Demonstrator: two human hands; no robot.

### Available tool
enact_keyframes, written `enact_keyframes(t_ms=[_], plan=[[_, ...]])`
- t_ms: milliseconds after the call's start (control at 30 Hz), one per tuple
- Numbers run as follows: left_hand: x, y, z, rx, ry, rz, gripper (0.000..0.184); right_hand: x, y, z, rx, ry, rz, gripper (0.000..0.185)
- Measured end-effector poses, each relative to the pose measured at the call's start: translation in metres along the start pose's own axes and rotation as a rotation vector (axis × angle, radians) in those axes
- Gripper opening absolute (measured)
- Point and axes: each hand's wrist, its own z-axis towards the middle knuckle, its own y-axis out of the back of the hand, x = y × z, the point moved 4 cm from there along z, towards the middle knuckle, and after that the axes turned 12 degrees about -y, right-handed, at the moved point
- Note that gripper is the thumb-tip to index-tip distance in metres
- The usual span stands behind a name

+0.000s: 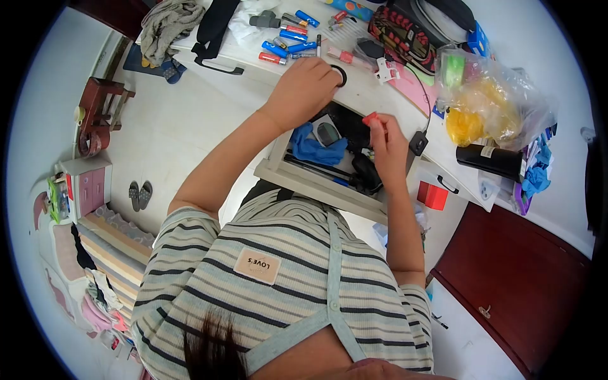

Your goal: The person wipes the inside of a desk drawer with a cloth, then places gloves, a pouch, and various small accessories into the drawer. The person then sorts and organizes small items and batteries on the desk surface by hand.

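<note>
My left hand (pixel 304 92) is closed at the desk's front edge, its fingers on a black ring-shaped thing (pixel 342 76). My right hand (pixel 389 147) is over the right side of the pulled-out drawer (pixel 273 170), pinching a small red piece (pixel 369 118) whose kind I cannot make out. Inside the drawer lie a blue crumpled cloth or glove (pixel 316 151), a grey oval device (pixel 328 133) and several dark items. Blue batteries (pixel 303 47) and red-and-silver batteries (pixel 272 58) lie on the desk beyond my left hand.
A patterned pencil case (pixel 405 38), a clear plastic bag (pixel 500 104) with yellow contents and a black cylinder (pixel 487 161) occupy the desk's right side. A black cable (pixel 427 95) hangs near my right hand. A red box (pixel 432 195) sits below the desk.
</note>
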Motion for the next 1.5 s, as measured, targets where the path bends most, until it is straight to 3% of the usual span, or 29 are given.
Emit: enact_keyframes(t_ms=[100,167,233,333,367,433,567,633,667,767,1067,1400,1500], plan=[[-0.020,0.020,-0.011,-0.092,0.054,-0.233,0.019,-0.006,-0.004,-0.014,-0.027,0.043,-0.072,0.021],[-0.026,0.020,-0.026,-0.020,0.292,-0.484,0.018,-0.004,-0.003,-0.016,-0.061,0.066,-0.100,0.022],[-0.038,0.015,-0.044,-0.050,0.345,-0.524,0.016,-0.002,0.007,-0.011,-0.144,0.008,0.030,0.023],[-0.051,0.008,-0.061,0.007,0.745,-1.032,0.012,0.000,0.013,0.010,-0.058,-0.037,0.164,0.026],[-0.054,0.006,-0.064,0.017,0.732,-1.048,0.012,-0.001,0.015,0.018,-0.014,-0.056,0.262,0.027],[-0.056,-0.001,-0.076,-0.155,0.868,-1.431,0.013,0.001,0.016,0.026,0.018,-0.092,0.356,0.030],[-0.050,0.004,-0.090,-0.194,0.879,-1.393,0.014,0.006,0.024,0.040,-0.093,0.036,0.168,0.030],[-0.044,0.010,-0.095,-0.289,0.907,-1.422,0.013,0.011,0.041,0.046,-0.436,0.429,-0.492,0.034],[-0.043,0.013,-0.096,-0.296,0.912,-1.422,0.013,0.009,0.051,0.049,-0.390,0.342,-0.541,0.039],[-0.039,0.018,-0.100,-0.364,0.996,-1.447,0.010,0.002,0.060,0.056,-0.436,0.396,-0.713,0.038],[-0.044,0.004,-0.101,-0.456,1.171,-1.501,0.011,0.038,0.030,0.063,-0.389,0.593,-0.679,0.036],[-0.049,0.007,-0.099,-0.428,1.132,-1.385,0.009,0.030,0.031,0.075,-0.367,0.525,-0.682,0.016],[-0.050,0.014,-0.099,-0.404,1.171,-1.366,0.008,0.041,0.034,0.044,-0.383,0.519,-0.481,0.013]])
